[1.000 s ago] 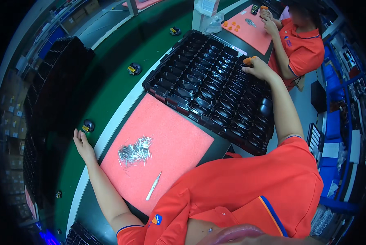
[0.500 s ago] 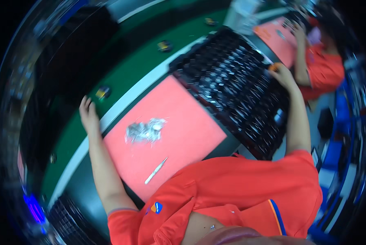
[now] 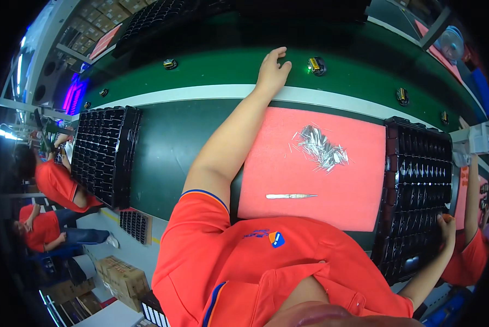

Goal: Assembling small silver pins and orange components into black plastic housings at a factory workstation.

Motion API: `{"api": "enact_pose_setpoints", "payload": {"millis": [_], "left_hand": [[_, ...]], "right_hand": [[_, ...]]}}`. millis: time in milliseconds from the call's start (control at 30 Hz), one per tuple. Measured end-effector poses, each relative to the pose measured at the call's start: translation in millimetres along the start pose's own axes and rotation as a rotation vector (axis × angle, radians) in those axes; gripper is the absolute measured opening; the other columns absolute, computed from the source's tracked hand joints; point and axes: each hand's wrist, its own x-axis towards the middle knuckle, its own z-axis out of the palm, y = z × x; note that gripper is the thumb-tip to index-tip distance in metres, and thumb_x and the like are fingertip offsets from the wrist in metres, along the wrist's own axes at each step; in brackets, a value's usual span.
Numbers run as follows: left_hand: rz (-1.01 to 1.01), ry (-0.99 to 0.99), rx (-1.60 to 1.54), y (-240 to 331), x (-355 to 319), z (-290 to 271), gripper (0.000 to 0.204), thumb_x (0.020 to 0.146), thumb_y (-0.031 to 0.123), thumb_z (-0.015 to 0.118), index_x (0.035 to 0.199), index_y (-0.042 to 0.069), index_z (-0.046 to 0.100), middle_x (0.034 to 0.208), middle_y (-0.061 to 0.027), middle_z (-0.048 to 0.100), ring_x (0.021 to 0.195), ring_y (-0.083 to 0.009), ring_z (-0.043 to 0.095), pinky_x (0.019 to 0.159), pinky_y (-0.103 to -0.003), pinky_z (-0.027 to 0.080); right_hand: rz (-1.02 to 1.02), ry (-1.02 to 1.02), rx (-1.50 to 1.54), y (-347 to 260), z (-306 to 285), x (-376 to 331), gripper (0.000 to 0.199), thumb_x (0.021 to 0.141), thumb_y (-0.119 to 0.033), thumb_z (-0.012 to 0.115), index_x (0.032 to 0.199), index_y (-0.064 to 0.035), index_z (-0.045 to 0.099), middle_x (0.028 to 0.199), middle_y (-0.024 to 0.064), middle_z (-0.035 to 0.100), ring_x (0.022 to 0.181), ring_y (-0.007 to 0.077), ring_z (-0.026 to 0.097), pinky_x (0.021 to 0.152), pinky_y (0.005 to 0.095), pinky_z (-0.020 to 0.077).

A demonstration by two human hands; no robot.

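My left hand [image 3: 273, 70] reaches over the green conveyor belt [image 3: 222, 71], empty, its fingers stretched and thumb apart. Just right of it on the belt sits a small round black device [image 3: 316, 66] with a yellow block and a green light. At the right edge of the stacked black trays [image 3: 416, 180], my right hand [image 3: 447, 228] is closed around a small orange part [image 3: 448, 217], mostly hidden by the fingers. Between my arms lies a pink foam mat [image 3: 310, 215]. On it are a heap of thin silvery strips [image 3: 323, 150] and pale tweezers [image 3: 291, 196].
Similar devices ride the belt, one at the left [image 3: 170, 64] and one at the right [image 3: 401, 96]. Another stack of black trays [image 3: 105, 152] stands at the left end of the dark table [image 3: 168, 152]. A co-worker in red [image 3: 471, 256] is close on the right; others sit at left.
The view has turned, and now shows more of the left side and the belt ahead. My left hand is now close to a device on the belt. My right hand stays at the trays' edge.
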Motion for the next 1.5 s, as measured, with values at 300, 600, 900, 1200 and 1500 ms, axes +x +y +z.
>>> {"api": "enact_pose_setpoints", "payload": {"millis": [300, 600, 900, 1200, 1500], "left_hand": [[-0.009, -0.035, -0.033, 1.3, 0.5, 5.2, 0.045, 0.084, 0.012, 0.061, 0.127, 0.007, 0.050, 0.124, -0.0131, 0.056, 0.108, -0.0214, 0.057, 0.091, -0.030, 0.046], [-0.015, -0.090, 0.051, 6.4, 0.7, 2.5, 0.043, 0.086, 0.013, 0.059, 0.129, 0.010, 0.051, 0.126, -0.0114, 0.055, 0.112, -0.0195, 0.055, 0.093, -0.030, 0.043], [-0.004, -0.141, -0.041, 6.7, 3.3, -0.6, 0.033, 0.090, 0.010, 0.052, 0.123, 0.006, 0.056, 0.124, -0.0103, 0.057, 0.117, -0.0218, 0.051, 0.100, -0.031, 0.037], [0.030, -0.116, -0.237, 33.5, -8.5, -1.5, 0.026, 0.093, 0.015, 0.052, 0.115, 0.004, 0.061, 0.097, -0.0056, 0.063, 0.092, -0.0130, 0.057, 0.085, -0.026, 0.043], [-0.186, -0.668, -0.690, 108.0, -72.5, 15.3, 0.041, 0.097, 0.034, 0.042, 0.127, 0.006, 0.047, 0.063, 0.0008, 0.050, 0.059, -0.0065, 0.047, 0.056, -0.020, 0.034]], "right_hand": [[-0.003, 0.017, 0.206, 28.9, 2.9, 6.4, 0.018, 0.080, -0.018, 0.070, 0.082, -0.0015, 0.062, 0.069, -0.0013, 0.057, 0.064, 0.0114, 0.053, 0.063, 0.0264, 0.0446], [-0.159, 0.253, -0.124, -42.6, 15.6, -34.9, 0.038, 0.071, -0.020, 0.074, 0.099, 0.0023, 0.059, 0.086, 0.0172, 0.062, 0.079, 0.0270, 0.060, 0.074, 0.0351, 0.0468], [-0.119, 0.311, -0.213, -44.9, 13.0, -48.5, 0.023, 0.079, -0.015, 0.066, 0.093, 0.0011, 0.058, 0.090, 0.0182, 0.058, 0.083, 0.0326, 0.059, 0.071, 0.0383, 0.0460], [-0.599, 0.622, -0.294, -242.5, 22.0, -70.8, 0.017, 0.081, -0.015, 0.065, 0.092, -0.0021, 0.062, 0.090, 0.0166, 0.056, 0.086, 0.0357, 0.055, 0.074, 0.0414, 0.0435], [-1.211, 0.461, -0.179, -427.6, 118.7, -55.3, 0.016, 0.077, -0.011, 0.067, 0.092, -0.0081, 0.065, 0.093, 0.0072, 0.058, 0.086, 0.0258, 0.054, 0.077, 0.0358, 0.0409]]}}
